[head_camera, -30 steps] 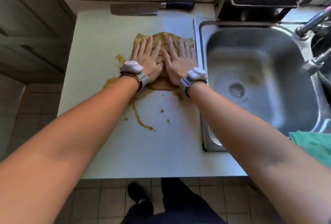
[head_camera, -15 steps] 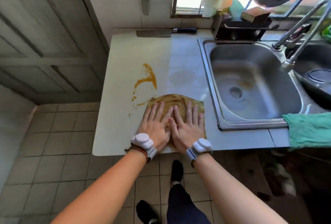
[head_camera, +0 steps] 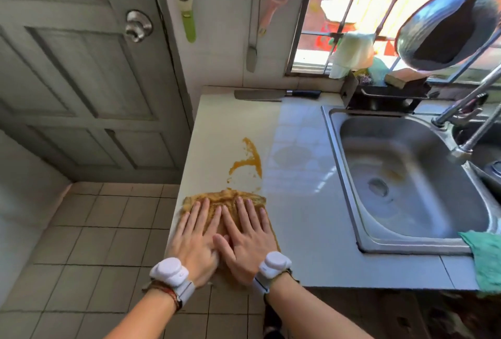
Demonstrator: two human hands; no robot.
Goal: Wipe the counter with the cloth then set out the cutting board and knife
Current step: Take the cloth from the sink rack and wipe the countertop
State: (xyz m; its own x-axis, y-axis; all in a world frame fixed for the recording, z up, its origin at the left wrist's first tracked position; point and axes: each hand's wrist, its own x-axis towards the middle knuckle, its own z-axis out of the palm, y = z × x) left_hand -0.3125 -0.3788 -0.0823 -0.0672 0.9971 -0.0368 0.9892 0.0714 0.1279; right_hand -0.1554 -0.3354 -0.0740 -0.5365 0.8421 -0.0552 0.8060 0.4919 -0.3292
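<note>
A stained yellow-brown cloth [head_camera: 225, 199] lies flat at the front left corner of the white counter [head_camera: 303, 230]. My left hand [head_camera: 193, 241] and my right hand [head_camera: 245, 238] press down on it side by side, fingers spread, palms flat. An orange-brown smear [head_camera: 250, 161] stays on the counter just beyond the cloth. A cleaver [head_camera: 273, 94] with a black handle lies along the back wall. No cutting board is in sight.
A steel sink [head_camera: 406, 181] fills the counter's right side, with a tap [head_camera: 466, 100] and a black rack [head_camera: 385, 92] behind it. A green cloth [head_camera: 485, 254] hangs over the front right edge. A door [head_camera: 81, 67] stands left; tiled floor lies below.
Both hands have dragged the cloth from the counter's middle to its front left corner. The spill near the front is wiped away; a smear farther back is uncovered.
</note>
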